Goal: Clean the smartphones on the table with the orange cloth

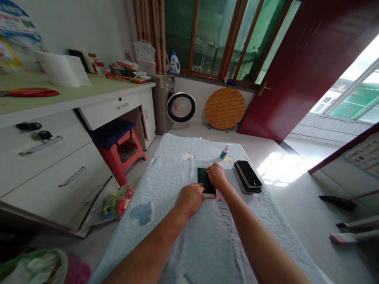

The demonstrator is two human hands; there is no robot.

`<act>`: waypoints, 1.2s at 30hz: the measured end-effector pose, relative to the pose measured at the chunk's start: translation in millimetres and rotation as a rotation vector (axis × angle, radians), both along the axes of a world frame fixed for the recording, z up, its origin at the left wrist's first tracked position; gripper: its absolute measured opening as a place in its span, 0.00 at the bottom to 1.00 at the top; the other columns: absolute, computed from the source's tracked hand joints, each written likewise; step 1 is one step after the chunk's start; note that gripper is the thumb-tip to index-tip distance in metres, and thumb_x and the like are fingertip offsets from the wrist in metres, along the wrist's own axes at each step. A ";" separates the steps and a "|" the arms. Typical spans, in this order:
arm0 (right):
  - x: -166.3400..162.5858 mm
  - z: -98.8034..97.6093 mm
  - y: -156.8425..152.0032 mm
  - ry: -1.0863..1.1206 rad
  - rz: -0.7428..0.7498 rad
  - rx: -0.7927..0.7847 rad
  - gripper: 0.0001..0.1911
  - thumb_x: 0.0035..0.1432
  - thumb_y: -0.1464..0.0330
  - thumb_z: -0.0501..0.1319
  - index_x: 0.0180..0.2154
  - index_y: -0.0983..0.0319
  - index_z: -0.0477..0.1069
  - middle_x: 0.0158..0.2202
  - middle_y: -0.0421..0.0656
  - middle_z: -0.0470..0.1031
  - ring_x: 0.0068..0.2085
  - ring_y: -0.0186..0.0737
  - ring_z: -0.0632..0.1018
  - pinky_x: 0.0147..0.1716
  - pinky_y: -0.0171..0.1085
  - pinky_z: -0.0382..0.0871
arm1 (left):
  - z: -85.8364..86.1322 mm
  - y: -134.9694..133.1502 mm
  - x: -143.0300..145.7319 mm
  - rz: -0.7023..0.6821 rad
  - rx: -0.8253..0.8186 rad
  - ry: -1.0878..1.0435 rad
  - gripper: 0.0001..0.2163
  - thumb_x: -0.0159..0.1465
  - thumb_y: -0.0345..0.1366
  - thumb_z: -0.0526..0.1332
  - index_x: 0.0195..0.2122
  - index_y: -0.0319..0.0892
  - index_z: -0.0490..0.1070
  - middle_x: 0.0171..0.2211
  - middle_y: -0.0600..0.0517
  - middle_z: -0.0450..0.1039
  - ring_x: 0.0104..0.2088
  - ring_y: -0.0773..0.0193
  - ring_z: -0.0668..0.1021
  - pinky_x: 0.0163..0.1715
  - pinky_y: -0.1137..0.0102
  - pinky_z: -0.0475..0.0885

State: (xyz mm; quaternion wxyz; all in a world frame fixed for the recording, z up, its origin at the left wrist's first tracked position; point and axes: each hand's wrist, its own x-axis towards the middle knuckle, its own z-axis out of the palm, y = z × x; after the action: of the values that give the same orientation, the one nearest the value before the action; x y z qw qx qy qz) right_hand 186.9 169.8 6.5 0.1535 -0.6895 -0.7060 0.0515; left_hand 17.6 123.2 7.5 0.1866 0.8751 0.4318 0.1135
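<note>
A smartphone (209, 187) with a dark screen and pale frame lies flat on the cloth-covered table (174, 157). My left hand (192, 197) grips its lower left edge, with the fingertips at the rim. My right hand (217, 176) is closed, its bent fingers pressed on the upper right of the screen; whatever they may hold is hidden. A bit of pink material (219, 195) shows beneath my right wrist. Beyond the phone stands a small spray bottle (224, 152). To the right of my right hand is a stack of phones (249, 174).
On the left stands a white desk (114, 105) with scissors (34, 92) and a paper roll (60, 69). A red stool (120, 154) is beside the table. At the back are a washing machine (162, 100) with its door open and a round wooden tabletop (225, 108).
</note>
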 end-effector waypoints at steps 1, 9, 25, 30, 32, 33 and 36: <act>-2.2 1.4 -2.9 -0.021 0.028 0.005 0.12 0.57 0.75 0.53 0.35 0.65 0.75 0.37 0.48 0.70 0.40 0.39 0.69 0.44 0.34 0.60 | 0.7 -0.4 -0.2 0.007 -0.009 -0.005 0.09 0.61 0.32 0.62 0.43 0.43 0.75 0.47 0.47 0.76 0.51 0.58 0.75 0.53 0.67 0.67; -14.3 -12.5 -63.3 0.080 0.201 0.100 0.14 0.66 0.70 0.51 0.37 0.59 0.77 0.37 0.44 0.70 0.39 0.37 0.69 0.41 0.33 0.61 | 4.0 -2.3 -2.5 0.100 -0.010 -0.051 0.19 0.60 0.35 0.64 0.53 0.45 0.68 0.59 0.48 0.63 0.52 0.60 0.75 0.52 0.70 0.68; -2.8 -10.9 10.3 0.080 0.040 0.091 0.15 0.62 0.75 0.50 0.38 0.63 0.76 0.36 0.45 0.74 0.41 0.38 0.71 0.44 0.34 0.60 | 0.4 0.7 -1.9 0.021 0.056 0.044 0.09 0.60 0.35 0.64 0.42 0.41 0.76 0.49 0.43 0.75 0.49 0.55 0.77 0.51 0.65 0.70; -11.1 -13.9 34.7 0.051 0.059 0.021 0.15 0.61 0.76 0.52 0.38 0.64 0.78 0.39 0.48 0.75 0.42 0.39 0.73 0.45 0.33 0.61 | -1.6 2.1 -1.5 0.010 0.060 0.042 0.09 0.61 0.36 0.64 0.41 0.41 0.76 0.47 0.44 0.76 0.49 0.54 0.77 0.50 0.65 0.71; -14.2 -13.7 37.9 0.057 0.088 0.021 0.15 0.61 0.76 0.53 0.38 0.63 0.78 0.39 0.47 0.76 0.42 0.38 0.73 0.45 0.32 0.62 | -1.1 2.1 -2.0 0.015 0.054 0.047 0.09 0.60 0.36 0.64 0.41 0.42 0.76 0.46 0.45 0.76 0.47 0.54 0.78 0.48 0.65 0.71; -15.5 -13.0 37.6 0.059 0.105 0.020 0.15 0.60 0.76 0.53 0.38 0.63 0.78 0.39 0.47 0.76 0.42 0.37 0.74 0.45 0.32 0.62 | -0.5 2.0 -2.4 0.020 0.051 0.048 0.08 0.60 0.36 0.64 0.41 0.42 0.76 0.46 0.45 0.77 0.46 0.55 0.78 0.48 0.65 0.72; -17.8 -10.0 30.1 0.086 0.176 0.032 0.13 0.60 0.75 0.55 0.38 0.63 0.79 0.38 0.46 0.76 0.40 0.36 0.75 0.44 0.31 0.64 | 2.2 1.0 -3.0 0.034 0.041 0.042 0.08 0.61 0.37 0.64 0.40 0.43 0.76 0.44 0.47 0.77 0.45 0.55 0.78 0.46 0.67 0.72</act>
State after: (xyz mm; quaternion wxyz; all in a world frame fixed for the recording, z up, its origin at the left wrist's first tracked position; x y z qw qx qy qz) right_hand 169.1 199.9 -3.4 0.1893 -0.6193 -0.7574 0.0831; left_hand 14.7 124.3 9.7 0.1578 0.8734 0.4481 0.1071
